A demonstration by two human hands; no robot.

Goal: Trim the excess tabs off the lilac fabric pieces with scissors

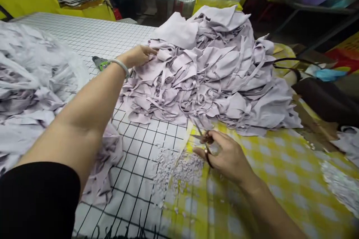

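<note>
Where fabric (196, 74) lies heaped, the left hand (137, 56) rests; the right (228, 157) holds scissors (207, 137).

At the worktop (67, 28) are one left hand (140, 55) and one right hand (228, 155), with one pair of scissors (206, 150) and one bracelet (121, 66). Two large heaps of scraps lie there, one far heap (207, 71) reaching the far edge and one left heap (30, 78) along the left edge, their pieces uncountable. Nearer the near edge is one patch of clippings (182, 170).
</note>
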